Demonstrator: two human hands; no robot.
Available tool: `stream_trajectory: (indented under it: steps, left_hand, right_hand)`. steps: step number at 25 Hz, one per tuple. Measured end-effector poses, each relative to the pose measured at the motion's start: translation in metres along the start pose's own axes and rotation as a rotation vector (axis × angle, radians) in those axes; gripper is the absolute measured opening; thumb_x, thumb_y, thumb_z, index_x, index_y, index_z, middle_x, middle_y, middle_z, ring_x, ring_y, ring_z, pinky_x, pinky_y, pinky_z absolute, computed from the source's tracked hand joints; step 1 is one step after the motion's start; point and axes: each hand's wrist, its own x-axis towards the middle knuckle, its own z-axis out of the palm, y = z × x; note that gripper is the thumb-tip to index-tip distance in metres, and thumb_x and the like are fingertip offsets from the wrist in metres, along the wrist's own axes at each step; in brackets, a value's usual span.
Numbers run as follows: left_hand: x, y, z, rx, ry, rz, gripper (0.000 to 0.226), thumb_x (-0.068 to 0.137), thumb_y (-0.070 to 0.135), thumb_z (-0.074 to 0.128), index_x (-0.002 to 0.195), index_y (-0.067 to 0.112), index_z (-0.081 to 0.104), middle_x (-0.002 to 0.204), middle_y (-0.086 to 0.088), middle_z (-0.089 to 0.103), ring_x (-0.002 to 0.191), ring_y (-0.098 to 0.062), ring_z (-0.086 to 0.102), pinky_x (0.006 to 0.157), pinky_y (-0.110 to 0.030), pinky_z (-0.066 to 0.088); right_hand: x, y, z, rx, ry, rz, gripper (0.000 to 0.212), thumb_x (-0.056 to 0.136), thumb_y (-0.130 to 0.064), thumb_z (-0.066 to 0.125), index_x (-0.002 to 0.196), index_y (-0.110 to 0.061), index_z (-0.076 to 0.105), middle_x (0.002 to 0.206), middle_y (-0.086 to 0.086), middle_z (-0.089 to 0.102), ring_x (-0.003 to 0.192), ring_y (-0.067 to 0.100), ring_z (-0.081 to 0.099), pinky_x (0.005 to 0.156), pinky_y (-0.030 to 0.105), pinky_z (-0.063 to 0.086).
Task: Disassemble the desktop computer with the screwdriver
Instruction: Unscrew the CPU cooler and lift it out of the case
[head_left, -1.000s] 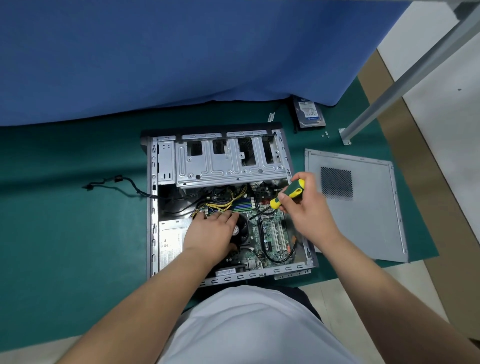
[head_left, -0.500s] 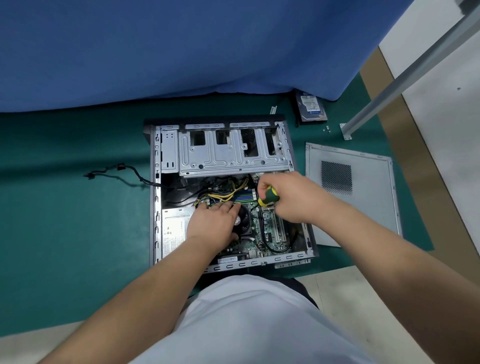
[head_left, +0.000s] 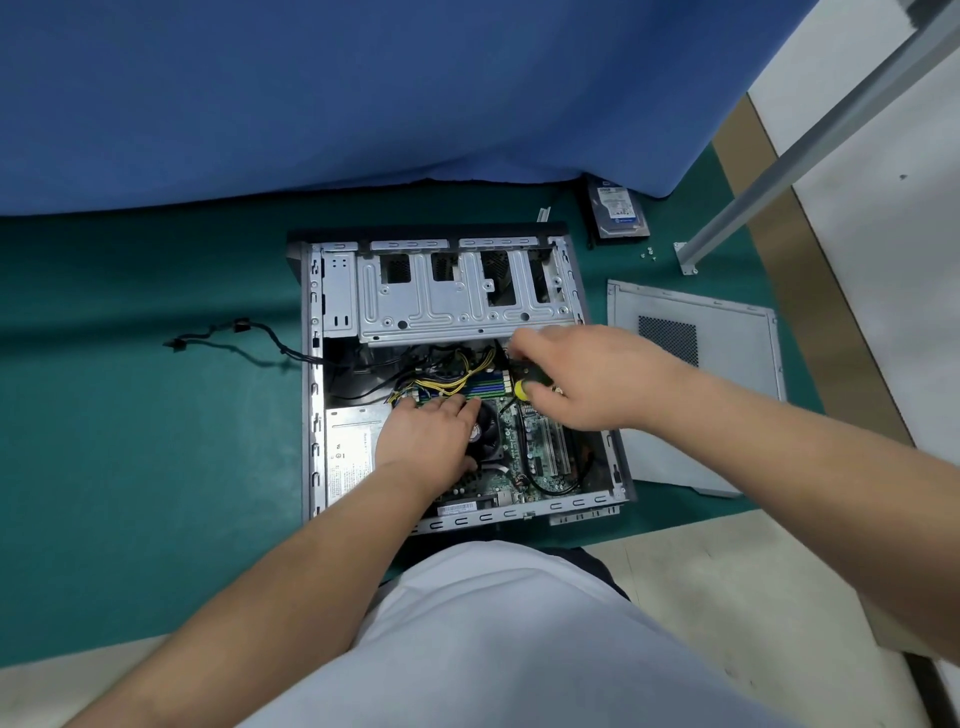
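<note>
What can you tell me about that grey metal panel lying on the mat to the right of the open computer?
The side panel is a flat sheet of pale grey metal with a dark mesh vent near its upper left and folded edges. It lies flat on the green mat, right of the computer case, and its near end reaches past the mat's edge. The right forearm crosses above its lower left part; no hand touches it.

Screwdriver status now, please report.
Right hand grips screwdriver over motherboard. Left hand rests flat on cooler fan. Yellow cables close by.
</note>
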Motion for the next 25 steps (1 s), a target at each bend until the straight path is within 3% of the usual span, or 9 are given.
stream_trajectory:
  steps: [3, 5, 8, 11, 15, 17, 20, 22, 25]
  left_hand:
    - [0.000, 0.000, -0.001, 0.004, 0.009, 0.005, 0.091, 0.094, 0.066, 0.055, 0.163, 0.024, 0.014, 0.168, 0.001, 0.026, 0.150, -0.019, 0.034, 0.111, -0.043, 0.033]
    - [-0.001, 0.000, -0.002, 0.007, 0.012, 0.007, 0.090, 0.094, 0.066, 0.055, 0.163, 0.024, 0.015, 0.168, 0.001, 0.027, 0.150, -0.019, 0.035, 0.111, -0.043, 0.033]
    - [0.000, 0.000, -0.002, 0.002, 0.013, 0.005, 0.090, 0.094, 0.066, 0.055, 0.163, 0.024, 0.015, 0.168, 0.001, 0.027, 0.150, -0.019, 0.036, 0.112, -0.042, 0.033]
    - [-0.001, 0.000, -0.002, 0.006, 0.019, 0.008, 0.090, 0.093, 0.066, 0.055, 0.163, 0.025, 0.015, 0.167, 0.001, 0.028, 0.149, -0.019, 0.036, 0.112, -0.042, 0.033]
    - [-0.001, 0.000, -0.001, 0.006, 0.018, 0.009, 0.090, 0.094, 0.066, 0.054, 0.163, 0.024, 0.015, 0.168, 0.001, 0.027, 0.150, -0.020, 0.035, 0.111, -0.043, 0.033]
    - [-0.001, 0.000, -0.001, 0.006, 0.022, 0.007, 0.090, 0.094, 0.066, 0.055, 0.163, 0.024, 0.016, 0.167, 0.001, 0.028, 0.150, -0.019, 0.036, 0.112, -0.042, 0.033]
    - [-0.002, 0.000, -0.001, 0.007, 0.021, 0.005, 0.090, 0.094, 0.066, 0.055, 0.163, 0.024, 0.016, 0.167, 0.001, 0.028, 0.150, -0.019, 0.036, 0.112, -0.042, 0.033]
    - [-0.001, 0.000, -0.001, 0.008, 0.022, 0.004, 0.090, 0.093, 0.066, 0.055, 0.163, 0.024, 0.017, 0.167, 0.001, 0.029, 0.149, -0.019, 0.036, 0.112, -0.042, 0.033]
    - [-0.001, 0.000, 0.000, 0.000, 0.025, 0.000, 0.090, 0.093, 0.066, 0.056, 0.163, 0.025, 0.017, 0.167, 0.001, 0.030, 0.149, -0.019, 0.036, 0.112, -0.042, 0.033]
  right_hand:
    - [0.005, -0.011, 0.016, -0.131, 0.135, 0.381, 0.050, 0.104, -0.061, 0.020, 0.115, -0.018, 0.043, 0.067, 0.002, 0.056, 0.063, 0.030, 0.059, 0.046, 0.030, 0.030]
    - [0.009, -0.008, 0.016, -0.085, 0.091, 0.243, 0.041, 0.106, -0.053, 0.036, 0.119, -0.017, 0.049, 0.090, 0.008, 0.066, 0.081, 0.034, 0.066, 0.054, 0.035, 0.038]
    - [0.007, -0.002, 0.002, 0.089, -0.111, -0.090, 0.033, 0.097, -0.031, 0.065, 0.127, -0.024, 0.055, 0.119, 0.000, 0.058, 0.104, 0.023, 0.060, 0.082, 0.040, 0.051]
    - [0.002, -0.009, 0.000, 0.219, -0.102, 0.011, 0.035, 0.094, -0.028, 0.063, 0.127, -0.027, 0.054, 0.103, -0.003, 0.053, 0.098, 0.026, 0.060, 0.078, 0.040, 0.051]
    - [0.009, -0.025, 0.010, -0.080, 0.087, 0.368, 0.056, 0.097, -0.076, 0.024, 0.097, -0.024, 0.043, 0.064, -0.004, 0.043, 0.064, 0.029, 0.051, 0.047, 0.030, 0.030]
    - [0.011, -0.025, 0.011, -0.120, 0.095, 0.349, 0.053, 0.102, -0.067, 0.026, 0.101, -0.019, 0.049, 0.073, 0.006, 0.058, 0.070, 0.033, 0.060, 0.049, 0.034, 0.034]
    - [0.007, -0.013, 0.003, -0.126, -0.081, -0.039, 0.020, 0.102, -0.024, 0.050, 0.119, -0.013, 0.052, 0.106, 0.008, 0.061, 0.087, 0.032, 0.064, 0.069, 0.042, 0.052]
    - [0.005, -0.003, -0.002, -0.126, -0.167, -0.154, 0.031, 0.092, -0.007, 0.055, 0.122, -0.016, 0.054, 0.114, 0.002, 0.059, 0.090, 0.026, 0.062, 0.074, 0.040, 0.052]
    - [0.006, -0.003, 0.000, 0.178, -0.061, 0.104, 0.021, 0.099, -0.037, 0.055, 0.115, -0.023, 0.058, 0.097, -0.001, 0.068, 0.081, 0.019, 0.064, 0.072, 0.034, 0.053]
